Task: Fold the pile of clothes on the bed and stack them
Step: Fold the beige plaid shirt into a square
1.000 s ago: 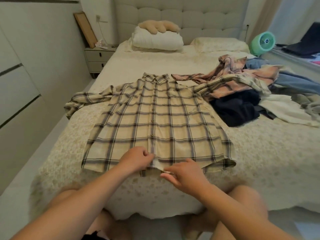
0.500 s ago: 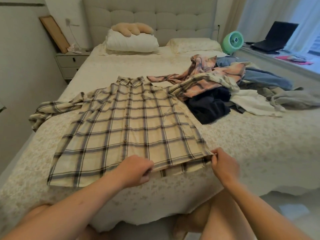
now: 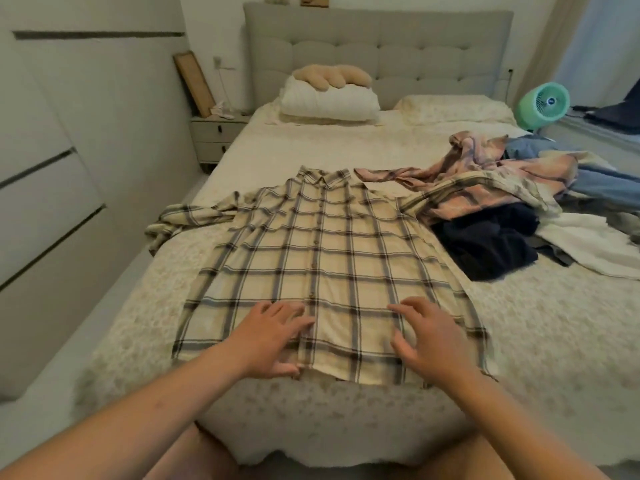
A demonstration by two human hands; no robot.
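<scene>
On the bed (image 3: 194, 306), near its foot edge, the left hand (image 3: 273, 337) and right hand (image 3: 436, 337) press spread fingers on the plaid shirt (image 3: 329, 258), apparently flattening it for folding.

shirt (image 3: 322, 268) on bed (image 3: 540, 341), pile (image 3: 512, 209) right

The plaid shirt (image 3: 322, 271) is thin, matt woven cloth. The bed (image 3: 554, 341) wears a textured, lacy-looking cover, its headboard (image 3: 381, 53) padded fabric. At upper right, the green fan (image 3: 543, 103) looks like smooth plastic.
</scene>
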